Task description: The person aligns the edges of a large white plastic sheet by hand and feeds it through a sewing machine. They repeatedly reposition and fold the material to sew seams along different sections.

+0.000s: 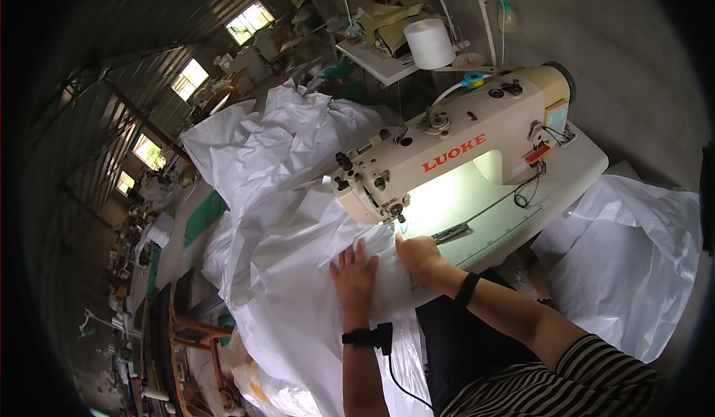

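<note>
A large white plastic-like sheet [287, 242] spreads over the left side of the sewing machine's table and hangs down toward my lap. My left hand [354, 277] lies flat on it with fingers spread, just left of the needle area. Close to the presser foot, my right hand [418, 256] is curled at the sheet's right edge, one digit reaching toward the needle. What its folded fingers pinch is partly hidden, but it seems to be that edge. The cream sewing machine [447, 145] stands over both hands, its lamp lighting the bed.
Thread snips [452, 233] lie on the table right of my right hand. A white thread cone [430, 44] stands behind the machine. More white sheeting [622, 260] is heaped at the right. A wooden chair frame [195, 331] stands at the lower left.
</note>
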The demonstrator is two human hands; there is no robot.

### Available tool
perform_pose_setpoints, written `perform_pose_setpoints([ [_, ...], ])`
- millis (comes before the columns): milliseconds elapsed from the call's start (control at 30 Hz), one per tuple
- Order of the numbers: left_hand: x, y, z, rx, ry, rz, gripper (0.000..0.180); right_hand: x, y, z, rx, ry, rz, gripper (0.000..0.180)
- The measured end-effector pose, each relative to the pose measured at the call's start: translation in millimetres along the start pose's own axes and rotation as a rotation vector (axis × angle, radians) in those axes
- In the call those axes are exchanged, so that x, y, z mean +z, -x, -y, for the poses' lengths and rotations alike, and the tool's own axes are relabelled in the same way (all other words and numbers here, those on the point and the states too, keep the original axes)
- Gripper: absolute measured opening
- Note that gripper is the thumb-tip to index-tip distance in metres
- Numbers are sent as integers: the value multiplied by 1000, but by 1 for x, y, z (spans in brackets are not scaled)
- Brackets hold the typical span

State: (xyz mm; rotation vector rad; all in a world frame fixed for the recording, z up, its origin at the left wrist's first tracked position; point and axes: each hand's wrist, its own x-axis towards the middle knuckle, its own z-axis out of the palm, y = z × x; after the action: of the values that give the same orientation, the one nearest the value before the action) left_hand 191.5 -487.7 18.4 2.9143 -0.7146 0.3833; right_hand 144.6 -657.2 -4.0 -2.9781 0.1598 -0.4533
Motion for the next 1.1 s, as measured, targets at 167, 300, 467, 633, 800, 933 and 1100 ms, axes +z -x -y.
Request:
perform_pose_setpoints([
  [167, -12, 18, -14, 71, 8, -123, 50, -22, 8, -7, -41, -135, 1, 21],
  [300, -34, 91, -17, 150, 245, -304, 35, -52, 69, -33, -208, -681, 40, 25],
  [467, -44, 194, -5, -105, 351, -418, 27, -14, 149, -22, -161, -844, 639, 32],
  [633, -57, 246, -59, -212, 743, -179, 25, 17, 149, 23, 52, -1493, 922, 42],
  [800, -24, 237, -109, -84, 949, 271, 36, -52, 133, 30, -28, -1567, 893, 42],
  [933, -3, 234, -80, -336, 941, 80, 38, -86, 114, 35, -21, -1892, 781, 36],
  [1100, -38, 241, -37, -476, 904, -82, 36, -74, 116, 38, 67, -1679, 900, 34],
])
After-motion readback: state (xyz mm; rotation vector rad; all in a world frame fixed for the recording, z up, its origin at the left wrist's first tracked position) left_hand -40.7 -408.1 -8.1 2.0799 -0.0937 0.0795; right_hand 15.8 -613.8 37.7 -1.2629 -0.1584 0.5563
